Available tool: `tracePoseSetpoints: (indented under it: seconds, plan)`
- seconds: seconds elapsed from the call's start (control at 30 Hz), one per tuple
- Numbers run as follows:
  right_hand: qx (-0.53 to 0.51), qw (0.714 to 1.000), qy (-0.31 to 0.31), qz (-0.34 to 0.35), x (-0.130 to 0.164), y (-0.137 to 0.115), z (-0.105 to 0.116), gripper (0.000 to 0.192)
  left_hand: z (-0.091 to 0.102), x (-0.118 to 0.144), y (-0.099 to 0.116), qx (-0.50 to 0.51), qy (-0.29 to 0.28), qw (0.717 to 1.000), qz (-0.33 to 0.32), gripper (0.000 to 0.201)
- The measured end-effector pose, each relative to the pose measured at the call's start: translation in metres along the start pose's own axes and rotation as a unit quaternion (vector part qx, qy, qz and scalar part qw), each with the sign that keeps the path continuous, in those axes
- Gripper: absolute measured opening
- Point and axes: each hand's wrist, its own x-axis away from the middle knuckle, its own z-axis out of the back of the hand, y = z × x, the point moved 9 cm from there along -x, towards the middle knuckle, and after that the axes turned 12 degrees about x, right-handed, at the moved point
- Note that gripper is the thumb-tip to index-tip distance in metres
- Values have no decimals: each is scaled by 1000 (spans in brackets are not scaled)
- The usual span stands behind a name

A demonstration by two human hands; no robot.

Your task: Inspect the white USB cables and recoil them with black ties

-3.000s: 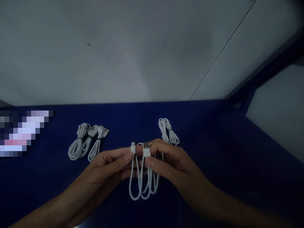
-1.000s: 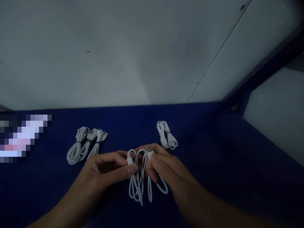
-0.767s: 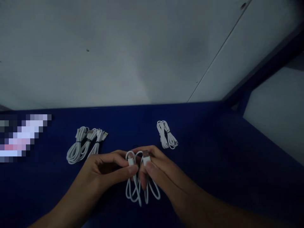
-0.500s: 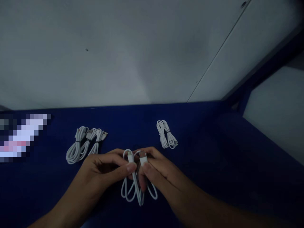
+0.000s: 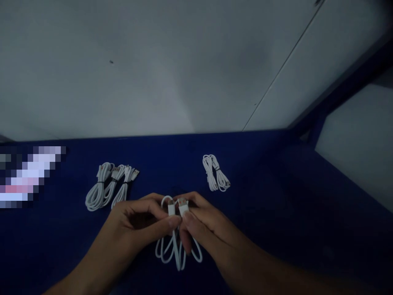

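Stretching to a pale grey wall [image 5: 159, 73], the dark blue desk [image 5: 276, 196] lies in dim light. Above its near middle, the left hand [image 5: 135, 223] and right hand [image 5: 204, 223] pinch a white cable [image 5: 175, 246], fingers closed just under its two plugs. Both plugs point up, side by side; the folded loops hang down toward the desk, long axis near vertical.
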Motion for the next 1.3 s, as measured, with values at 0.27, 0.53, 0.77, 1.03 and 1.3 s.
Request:
tracePoseSetpoints:
  seconds: [0.27, 0.53, 0.77, 1.03, 1.3]
  plan:
    - [-17, 1000, 10, -2, 0, 3, -1, 54, 0, 2, -3, 2, -7, 1000, 1, 23]
    - [-12, 1000, 25, -3, -1, 2, 0, 49, 2, 3, -4, 5, -2, 1000, 7, 21]
    - [-9, 1000, 15, 9, 0, -2, 1, 48, 5, 1, -5, 4, 6, 1000, 3, 17]
    - [-5, 1000, 14, -1, 0, 2, 0, 49, 6, 3, -7, 6, 7, 1000, 6, 18]
    - [2, 1000, 15, -16, 3, 4, -1, 51, 2, 2, -6, 11, -6, 1000, 6, 22]
